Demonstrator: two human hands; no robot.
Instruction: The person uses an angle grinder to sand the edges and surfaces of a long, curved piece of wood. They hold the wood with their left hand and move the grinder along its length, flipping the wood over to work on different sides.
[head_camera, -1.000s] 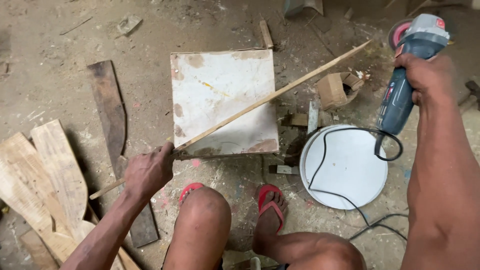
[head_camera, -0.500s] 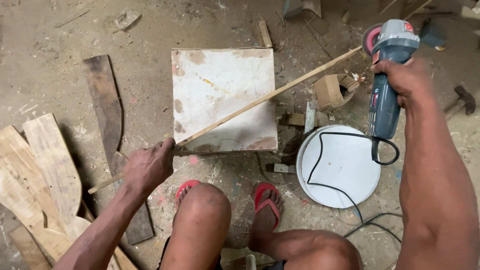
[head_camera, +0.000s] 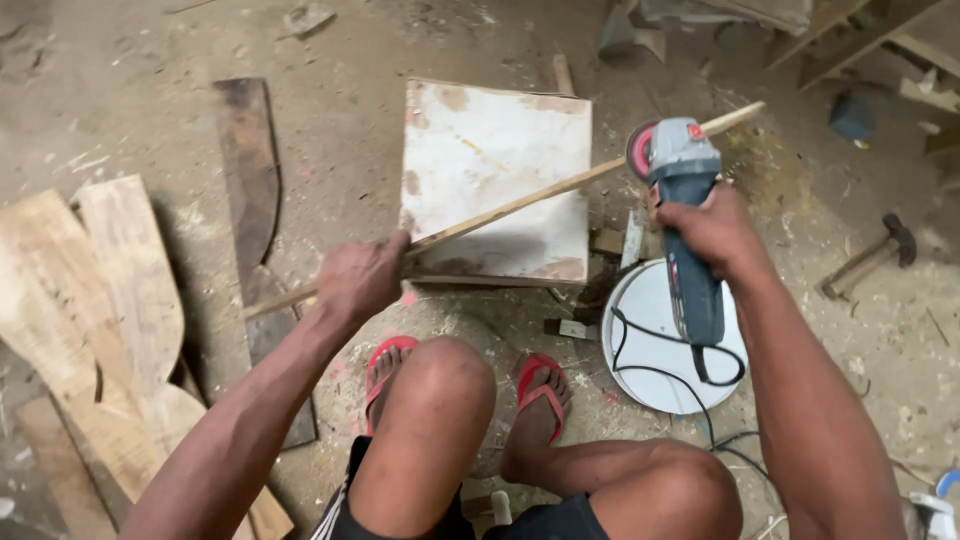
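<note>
- left hand (head_camera: 362, 280) closed around a thin wooden stick (head_camera: 520, 203), which runs diagonally across the white board (head_camera: 495, 180) at frame centre.
- right hand (head_camera: 712, 232) gripping the angle grinder (head_camera: 685, 215); its disc sits right at the stick's upper-right part.
- step looks like grinding the stick.
- next move likely needs a firm stick hold and light disc contact.

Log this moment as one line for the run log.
left hand: grips wooden stick | right hand: holds angle grinder at stick | stick lies across white board
</note>
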